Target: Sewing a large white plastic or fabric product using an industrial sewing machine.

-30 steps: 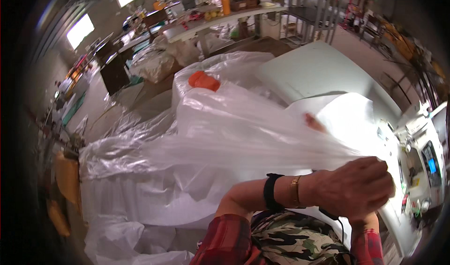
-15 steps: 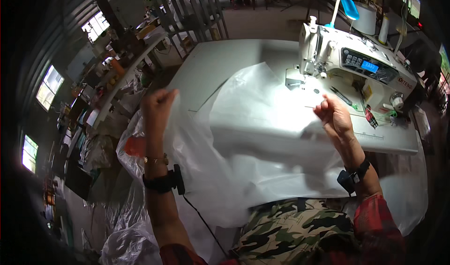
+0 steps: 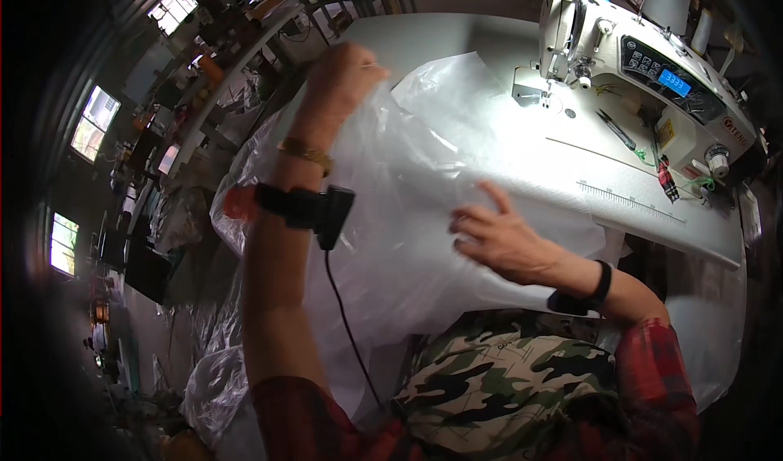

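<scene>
Since half a second ago, both hands have shifted: the left hand (image 3: 347, 74), then raised at the sheet's left edge, now stands higher against the clear plastic sheet (image 3: 408, 208), and the right hand (image 3: 502, 237), then up near the sewing machine (image 3: 644, 66), has dropped back toward the body.

Taking the sheet as the landmark, and working outward from the body: its near edge hangs off the front of the tabletop (image 3: 652, 208) onto the camouflage-clad lap. Just above that edge the right hand lies on the sheet, fingers spread and flat, pinching nothing. At the sheet's upper left the left hand's grip is pressed together in a fist on a lifted fold of the plastic, which drapes down from it beside the forearm. A black wrist device (image 3: 314, 207) with a hanging cable sits on that arm, with an orange thing (image 3: 238, 202) showing just beside the sheet's left edge.

Right of the sheet, bare white tabletop runs past a printed ruler strip to the machine's base, leaving open room there. Beyond the sheet's far edge, more bare tabletop continues. Left of it, loose plastic hangs toward the floor.
</scene>
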